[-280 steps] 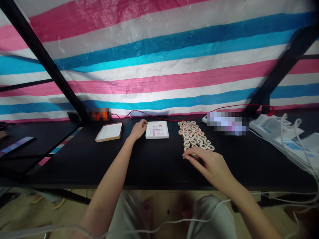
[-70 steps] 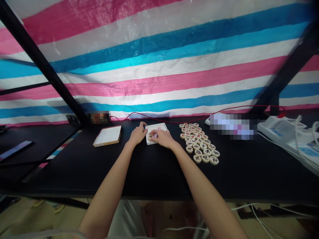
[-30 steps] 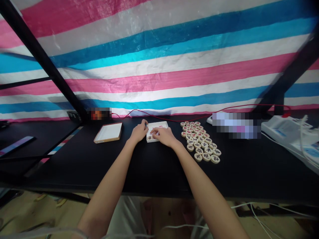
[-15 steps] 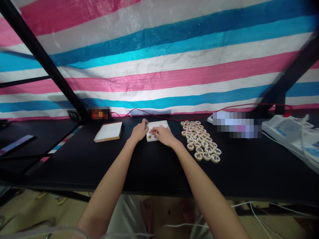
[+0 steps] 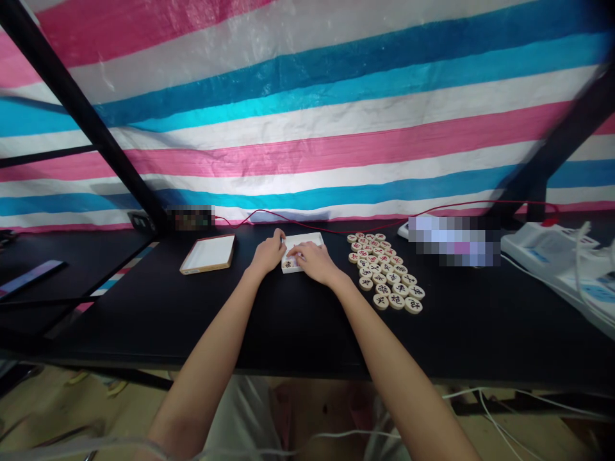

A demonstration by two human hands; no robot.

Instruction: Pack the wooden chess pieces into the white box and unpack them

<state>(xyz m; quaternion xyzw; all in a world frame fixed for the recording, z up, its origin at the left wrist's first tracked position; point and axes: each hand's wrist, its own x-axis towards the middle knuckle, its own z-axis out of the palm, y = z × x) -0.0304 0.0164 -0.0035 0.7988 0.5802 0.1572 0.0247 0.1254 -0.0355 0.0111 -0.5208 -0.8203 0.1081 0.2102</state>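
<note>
My left hand (image 5: 269, 251) is closed on the left rim of a small white open box (image 5: 314, 239), thumb and fingers at its edge. Over the same box is my right hand (image 5: 313, 258), its fingers bent down inside and somewhat apart; their tips are partly hidden. Near those fingertips, in the box's front left corner, lies a round Chinese chess piece (image 5: 288, 264). To the right of my right hand, several more Chinese chess pieces (image 5: 383, 289) lie flat in staggered rows, with red characters at the back and black ones in front.
Left of my hands lies a box lid (image 5: 209, 253) with a white inside. A red cable (image 5: 307, 222) runs along the back of the black table (image 5: 298, 333). At right are a blurred-out object (image 5: 451, 240) and a white power strip (image 5: 552, 262). A dark metal post (image 5: 86, 105) slants at left.
My right hand's fingers have shifted slightly inside the box. My left hand stays at the rim. The view has moved a little, and the rows of pieces look the same.
</note>
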